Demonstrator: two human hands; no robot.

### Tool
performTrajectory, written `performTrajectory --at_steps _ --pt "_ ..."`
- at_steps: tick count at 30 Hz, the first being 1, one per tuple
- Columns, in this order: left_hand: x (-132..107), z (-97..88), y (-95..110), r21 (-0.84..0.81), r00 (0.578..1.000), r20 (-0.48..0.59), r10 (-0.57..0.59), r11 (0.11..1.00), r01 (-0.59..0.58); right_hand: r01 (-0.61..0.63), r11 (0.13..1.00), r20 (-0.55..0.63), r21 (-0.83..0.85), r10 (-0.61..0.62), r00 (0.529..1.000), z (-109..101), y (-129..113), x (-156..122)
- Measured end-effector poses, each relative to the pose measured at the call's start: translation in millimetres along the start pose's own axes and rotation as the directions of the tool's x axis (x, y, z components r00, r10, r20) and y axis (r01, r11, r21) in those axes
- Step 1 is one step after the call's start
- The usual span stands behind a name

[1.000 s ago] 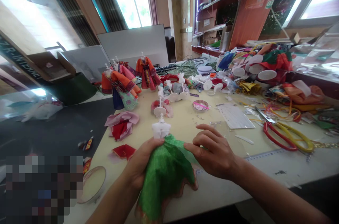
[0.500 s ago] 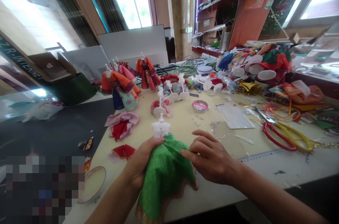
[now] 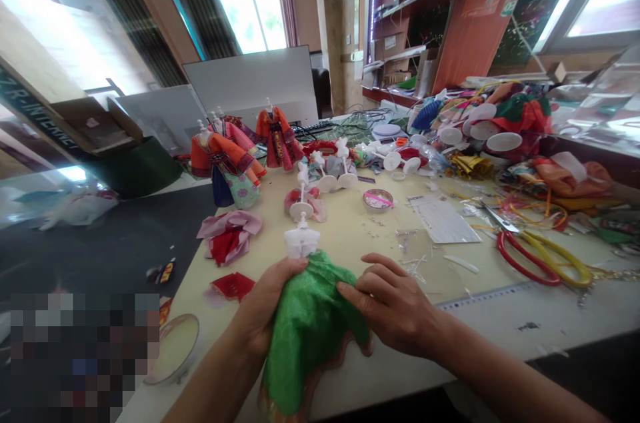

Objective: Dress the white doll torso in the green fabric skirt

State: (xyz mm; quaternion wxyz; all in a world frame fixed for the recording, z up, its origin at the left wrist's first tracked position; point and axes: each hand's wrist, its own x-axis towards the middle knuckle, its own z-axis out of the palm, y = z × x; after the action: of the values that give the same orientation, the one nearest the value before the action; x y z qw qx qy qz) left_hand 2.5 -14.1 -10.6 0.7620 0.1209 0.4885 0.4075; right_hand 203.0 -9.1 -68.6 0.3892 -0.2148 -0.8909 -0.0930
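While the left hand is wrapped around the green skirt, thumb at the waist just below a white doll torso, the right hand is half curled, its index fingertip against the skirt's right side; whether it pinches any fabric, I cannot tell. The skirt is over the near part of the table, left of the scissors.

The skirt is bright green, with darker green in its folds and a brownish-orange edge. The little doll body is white. The table is pale yellow. One dress has an orange top, and dark blue and pale flowery green below. The crumpled cloth is pink and red.
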Motion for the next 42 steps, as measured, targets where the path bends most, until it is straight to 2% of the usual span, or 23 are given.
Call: performTrajectory --at_steps 6,11,14,18,23,25,27,30,32,33,35,36,37,38,40,42 --pt "-1.5 -1.4 -0.3 0.038 0.991 -0.001 0.131 0.991 -0.13 -0.005 0.999 0.004 0.036 0.005 1.0 -6.5 -3.0 -1.4" --pt "-2.5 0.1 -2.8 0.113 0.975 0.054 0.215 0.969 -0.22 -0.043 0.999 -0.028 0.025 0.044 0.999 -6.7 -5.7 12.3" --pt "-3.6 -0.8 -2.6 0.148 0.954 0.084 0.287 0.944 -0.296 -0.053 0.999 -0.013 0.003 0.053 0.999 -1.4 -5.6 17.1" --pt "-8.6 -3.8 2.1 0.178 0.914 0.114 0.39 0.897 -0.405 -0.054 0.995 -0.056 0.08 0.059 0.997 -1.0 -6.2 11.6" --pt "-21.1 4.4 7.1 0.24 0.873 0.216 0.437 0.843 -0.482 -0.189 0.953 -0.197 0.235 0.237 0.951 -12.0 -8.4 22.7" --pt "-24.6 9.7 7.9 0.264 0.844 0.239 0.48 0.805 -0.532 -0.246 0.927 -0.199 0.283 0.307 0.931 -14.5 -9.4 35.4" --pt "-24.9 12.2 8.1 0.319 0.796 0.262 0.546 0.729 -0.606 -0.284 0.904 -0.214 0.318 0.361 0.908 -15.3 -10.9 47.2" --pt "-19.6 8.4 6.9 0.425 0.674 0.324 0.664 0.534 -0.731 -0.35 0.848 -0.226 0.399 0.461 0.858 -16.9 -15.1 56.9" --pt "-14.3 3.9 4.8 0.457 0.59 0.339 0.733 0.42 -0.784 -0.424 0.776 -0.112 0.467 0.528 0.842 -19.9 -18.3 57.9" --pt "-12.1 2.1 3.4 0.464 0.565 0.334 0.755 0.39 -0.795 -0.47 0.739 -0.012 0.482 0.542 0.84 -21.9 -19.5 57.4" --pt "-9.4 0.6 0.5 0.469 0.55 0.304 0.777 0.38 -0.797 -0.547 0.698 0.202 0.462 0.518 0.831 -25.8 -20.1 56.1" --pt "-9.0 0.7 -0.9 0.464 0.546 0.283 0.788 0.386 -0.798 -0.565 0.695 0.264 0.444 0.501 0.824 -27.5 -19.5 55.8" --pt "-9.1 1.3 -2.1 0.459 0.54 0.258 0.801 0.39 -0.798 -0.566 0.703 0.272 0.43 0.497 0.824 -28.8 -18.5 56.0" --pt "-9.5 2.0 -3.0 0.461 0.53 0.233 0.815 0.388 -0.798 -0.554 0.718 0.231 0.423 0.505 0.831 -29.7 -17.2 57.0" --pt "-10.3 3.0 -4.1 0.493 0.501 0.194 0.843 0.358 -0.793 -0.506 0.757 0.076 0.414 0.525 0.848 -30.2 -15.0 61.5" --pt "-9.8 3.3 -4.8 0.553 0.486 0.192 0.853 0.315 -0.771 -0.45 0.803 -0.048 0.392 0.506 0.861 -29.1 -14.4 69.5"
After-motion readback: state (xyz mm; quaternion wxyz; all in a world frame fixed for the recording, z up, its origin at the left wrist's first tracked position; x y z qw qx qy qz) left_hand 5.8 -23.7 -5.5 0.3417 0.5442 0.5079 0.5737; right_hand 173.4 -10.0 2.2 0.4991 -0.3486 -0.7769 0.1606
